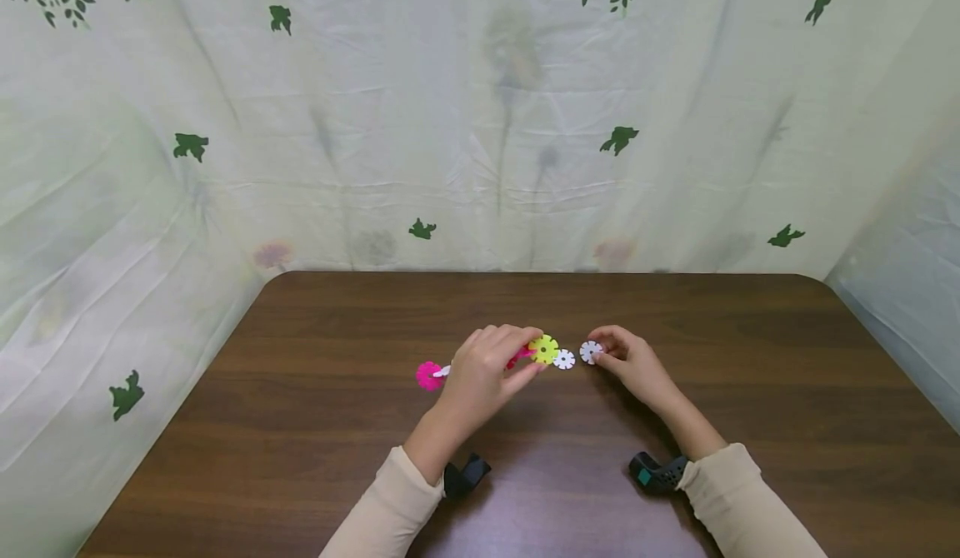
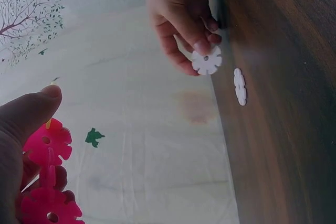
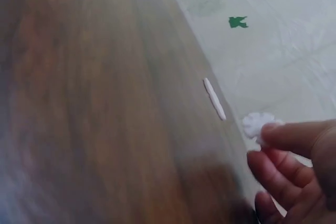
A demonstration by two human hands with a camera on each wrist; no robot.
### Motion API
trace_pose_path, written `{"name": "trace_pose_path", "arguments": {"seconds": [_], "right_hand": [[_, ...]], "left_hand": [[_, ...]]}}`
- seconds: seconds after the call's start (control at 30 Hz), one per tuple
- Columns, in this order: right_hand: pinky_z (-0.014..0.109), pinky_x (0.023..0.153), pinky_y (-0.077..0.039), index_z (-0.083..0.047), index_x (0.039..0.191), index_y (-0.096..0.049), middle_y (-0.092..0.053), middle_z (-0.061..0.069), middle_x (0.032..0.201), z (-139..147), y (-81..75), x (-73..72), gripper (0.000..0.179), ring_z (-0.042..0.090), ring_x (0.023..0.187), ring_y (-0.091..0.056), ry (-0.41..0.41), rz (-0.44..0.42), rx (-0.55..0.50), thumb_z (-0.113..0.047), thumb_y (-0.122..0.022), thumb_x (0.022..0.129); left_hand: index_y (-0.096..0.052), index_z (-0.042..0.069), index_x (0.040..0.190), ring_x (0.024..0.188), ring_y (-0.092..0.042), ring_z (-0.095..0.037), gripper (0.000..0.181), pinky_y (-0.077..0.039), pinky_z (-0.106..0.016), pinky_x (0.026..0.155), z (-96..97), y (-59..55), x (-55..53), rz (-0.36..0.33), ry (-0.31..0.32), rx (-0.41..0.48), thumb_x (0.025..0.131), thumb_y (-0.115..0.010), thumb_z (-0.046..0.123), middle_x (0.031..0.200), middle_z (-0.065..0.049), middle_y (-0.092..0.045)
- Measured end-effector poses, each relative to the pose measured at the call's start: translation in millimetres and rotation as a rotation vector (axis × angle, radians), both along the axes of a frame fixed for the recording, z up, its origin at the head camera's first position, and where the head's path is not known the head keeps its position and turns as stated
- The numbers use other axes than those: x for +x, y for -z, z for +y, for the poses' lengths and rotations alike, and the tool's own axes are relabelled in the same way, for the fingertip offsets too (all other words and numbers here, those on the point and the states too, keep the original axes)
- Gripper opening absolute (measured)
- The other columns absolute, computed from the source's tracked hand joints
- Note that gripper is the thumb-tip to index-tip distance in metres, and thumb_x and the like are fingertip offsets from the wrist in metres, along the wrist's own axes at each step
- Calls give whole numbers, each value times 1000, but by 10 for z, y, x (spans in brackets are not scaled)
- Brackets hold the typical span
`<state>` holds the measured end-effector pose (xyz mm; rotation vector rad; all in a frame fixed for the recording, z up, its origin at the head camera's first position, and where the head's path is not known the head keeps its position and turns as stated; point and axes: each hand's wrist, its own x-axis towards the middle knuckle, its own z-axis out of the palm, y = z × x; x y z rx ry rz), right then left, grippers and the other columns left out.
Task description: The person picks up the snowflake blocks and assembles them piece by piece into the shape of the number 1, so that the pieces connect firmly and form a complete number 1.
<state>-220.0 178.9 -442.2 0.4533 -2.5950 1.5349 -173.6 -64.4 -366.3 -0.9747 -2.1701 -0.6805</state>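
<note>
My left hand (image 1: 486,368) pinches the yellow notched disc (image 1: 543,349) at one end of a chain of interlocking flower-shaped discs. A pink disc (image 1: 430,376) and part of a white one show at the chain's other end; the hand covers its middle. Two pink discs (image 2: 48,141) of the chain appear below the thumb in the left wrist view. Between thumb and fingers, my right hand (image 1: 636,368) grips a white notched disc (image 1: 590,352) by its edge. Another white disc (image 2: 240,86) lies on the table, appearing between both hands in the head view.
The brown wooden table (image 1: 300,458) ends at a pale curtain (image 1: 450,125) with leaf and bird prints behind it. Each wrist wears a black strapped device, one at the left (image 1: 466,475) and one at the right (image 1: 657,473).
</note>
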Motion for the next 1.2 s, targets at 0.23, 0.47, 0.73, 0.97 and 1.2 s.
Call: {"name": "trace_pose_path", "arguments": {"seconds": [0.23,0.47,0.73,0.97,1.2], "right_hand": [[21,59,-44,6,97,-56,-56,12,81,16,-123,23,20,15,71,-52,-6,-35,-158,-3,-65,81],[27,62,-46,4,96,-55,-57,12,85,-22,-325,107,21,26,74,-55,-50,-55,-211,-8,-65,82],[31,64,-49,1,94,-57,-58,11,88,-92,-546,238,19,30,77,-56,-91,-36,-201,-10,-65,82],[30,63,-49,0,92,-57,-58,12,87,-154,-671,343,14,26,73,-56,-175,56,-252,2,-64,80],[29,65,-50,0,92,-58,-57,13,88,-204,-735,415,15,20,74,-56,-254,100,-286,6,-62,79]], "left_hand": [[-64,10,101,71,-51,-11,33,-40,-23,64,3,3,-1,3,3,3,72,-76,19,87,4,-62],[-64,10,101,70,-51,-11,33,-39,-22,64,2,7,-2,-4,2,3,72,-76,19,88,4,-62],[-65,9,101,71,-51,-12,33,-40,-23,64,-1,15,-6,0,0,-8,71,-76,19,88,3,-62],[-65,9,101,70,-51,-11,33,-40,-22,63,-3,15,-4,-12,-3,-13,72,-76,20,88,3,-62],[-64,8,100,70,-51,-11,33,-41,-22,64,0,10,-3,-13,13,-3,71,-77,18,88,2,-62]]}}
